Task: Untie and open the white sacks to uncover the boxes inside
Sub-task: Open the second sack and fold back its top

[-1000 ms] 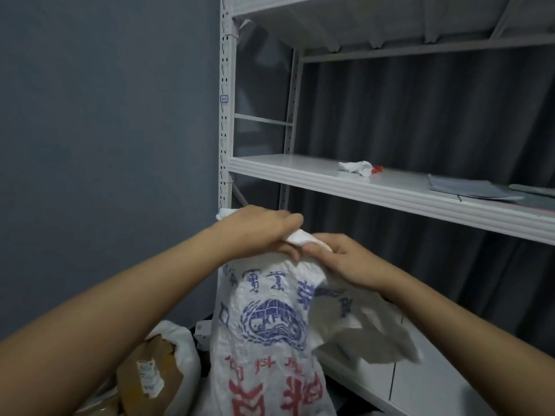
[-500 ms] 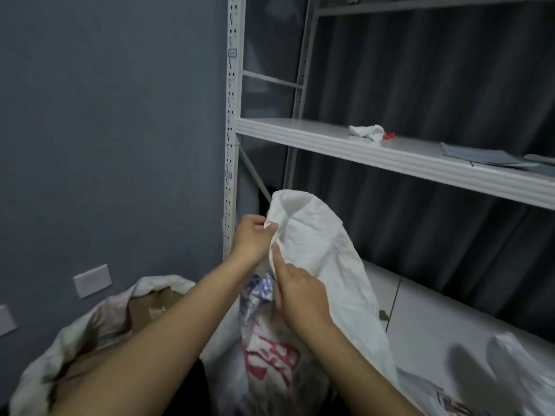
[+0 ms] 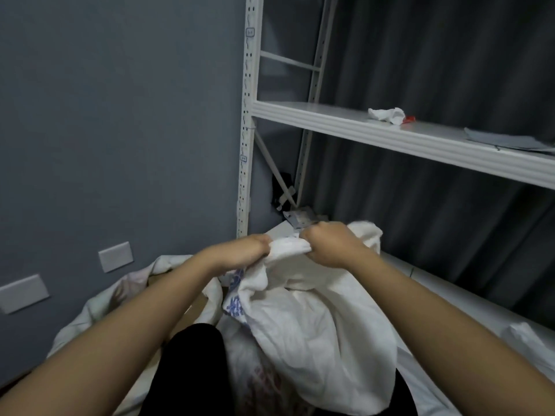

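At centre frame, the left hand (image 3: 244, 250) and right hand (image 3: 329, 246) each clench the bunched mouth of the white woven plastic sack (image 3: 315, 325), gripping close together, likely to pull its neck apart.

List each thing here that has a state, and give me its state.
White sack: top bunched, gripped by both hands.
Left hand: gripping sack top.
Right hand: gripping sack top.
Second sack: open, slumped at left.
White rag: crumpled on shelf.

Two white sacks (image 3: 315, 334) (image 3: 99, 307), two hands (image 3: 240, 250) (image 3: 330, 246)
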The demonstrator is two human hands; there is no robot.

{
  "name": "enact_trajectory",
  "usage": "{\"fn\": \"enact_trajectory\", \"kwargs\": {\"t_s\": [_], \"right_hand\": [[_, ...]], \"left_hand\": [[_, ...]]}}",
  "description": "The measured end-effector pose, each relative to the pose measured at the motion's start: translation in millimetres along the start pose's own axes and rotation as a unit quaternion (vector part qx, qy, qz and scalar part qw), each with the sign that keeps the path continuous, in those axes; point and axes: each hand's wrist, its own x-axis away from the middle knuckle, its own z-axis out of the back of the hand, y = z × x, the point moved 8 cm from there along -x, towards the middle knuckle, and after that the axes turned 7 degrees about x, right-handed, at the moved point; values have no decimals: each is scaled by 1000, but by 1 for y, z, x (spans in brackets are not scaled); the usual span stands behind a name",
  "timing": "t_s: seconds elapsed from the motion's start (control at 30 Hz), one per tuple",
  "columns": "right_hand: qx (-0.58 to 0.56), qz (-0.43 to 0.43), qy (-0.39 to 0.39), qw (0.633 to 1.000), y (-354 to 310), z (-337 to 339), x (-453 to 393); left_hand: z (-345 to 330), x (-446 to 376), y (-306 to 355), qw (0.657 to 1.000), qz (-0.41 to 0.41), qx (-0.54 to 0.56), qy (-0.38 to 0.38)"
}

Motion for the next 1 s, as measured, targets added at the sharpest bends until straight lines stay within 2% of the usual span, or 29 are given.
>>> {"fn": "enact_trajectory", "kwargs": {"t_s": [0.07,0.1,0.17,0.23,0.3,0.37,0.4,0.43,0.47,0.53,0.57,0.6,0.63,0.67,0.7,0.73,0.77,0.8,0.87,0.93,0.97,1.0], "right_hand": [[-180,-55,-122,974,-5,-10,-3],[-251,-62,-137,956,-11,-9,-4],[-315,-53,-160,934,-21,-3,-4],[-307,-35,-190,932,-30,-1,-4],[-273,-24,-165,948,-30,3,-7],[-126,-16,-75,989,-25,15,-9],[-31,-25,-30,999,-23,22,-8],[18,-43,-7,999,-20,25,-6],[15,-61,-11,998,-19,24,-5],[-152,-56,-76,984,-27,11,-5],[-234,-38,-104,966,-35,7,-4],[-248,-11,-107,963,-39,8,-3],[-218,-2,-95,971,-37,13,-3],[-131,7,-58,990,-32,20,-2],[-37,6,-22,999,-28,27,0],[-4,-6,11,1000,-24,32,2],[-15,-17,16,1000,-24,32,3],[-98,-22,-1,995,-25,26,3],[-312,-19,-65,948,-34,15,3],[-364,-11,-64,929,-31,16,6],[-338,-21,-53,939,-24,17,9],[-280,-34,-34,959,-18,19,13]], "left_hand": [[5,10,0,998,13,-36,51],[9,14,3,989,-8,-117,90],[17,24,15,932,-77,-310,170],[18,30,27,889,-159,-382,196],[19,32,33,884,-203,-388,166],[31,30,27,903,-164,-375,132],[39,29,21,909,-135,-371,129],[45,29,17,907,-112,-380,142],[47,31,19,889,-108,-410,173],[29,36,31,846,-155,-463,215],[15,37,36,839,-184,-469,204],[6,38,36,850,-202,-451,182],[10,40,34,883,-193,-394,166],[23,40,28,924,-168,-304,157],[37,41,23,949,-149,-224,168],[46,43,20,949,-141,-201,197],[48,48,26,930,-149,-240,237],[43,51,34,904,-163,-286,272],[21,53,49,879,-213,-310,292],[28,53,47,900,-196,-273,277],[41,53,41,919,-159,-235,273],[54,53,35,924,-123,-221,285]]}}
